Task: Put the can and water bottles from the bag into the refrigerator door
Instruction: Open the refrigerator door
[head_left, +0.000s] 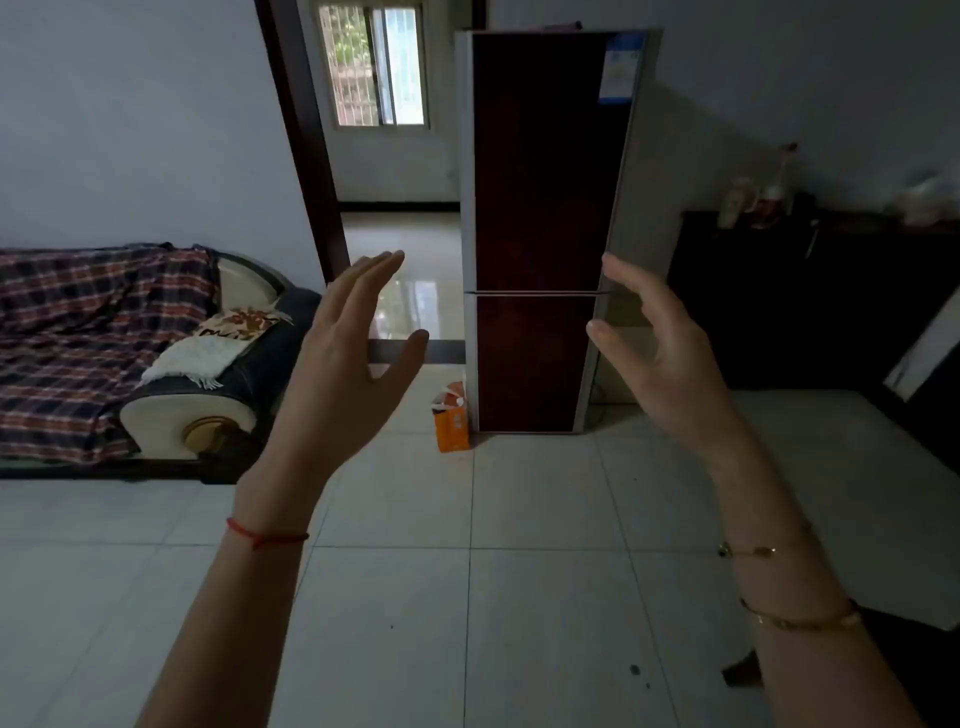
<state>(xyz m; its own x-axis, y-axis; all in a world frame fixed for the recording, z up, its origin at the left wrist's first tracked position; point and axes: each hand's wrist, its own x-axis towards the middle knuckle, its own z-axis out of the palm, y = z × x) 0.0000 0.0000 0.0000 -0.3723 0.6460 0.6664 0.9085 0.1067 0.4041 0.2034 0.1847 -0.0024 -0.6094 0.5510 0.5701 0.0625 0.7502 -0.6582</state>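
Both my hands raised, empty, well apart.

My left hand (347, 358) and right hand (655, 347) hang fingers loose before the closed refrigerator (543, 234); bare tiled floor (467, 597) between.

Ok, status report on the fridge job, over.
Left hand and right hand open, empty. Refrigerator doors shut, orange bag on floor beside it. No obstacle seen ahead.

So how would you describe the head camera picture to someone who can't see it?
A person's empty left hand and right hand are raised open toward a tall, closed dark-red refrigerator across a tiled floor. An orange bag stands beside its base; a plaid-covered sofa sits to the left.
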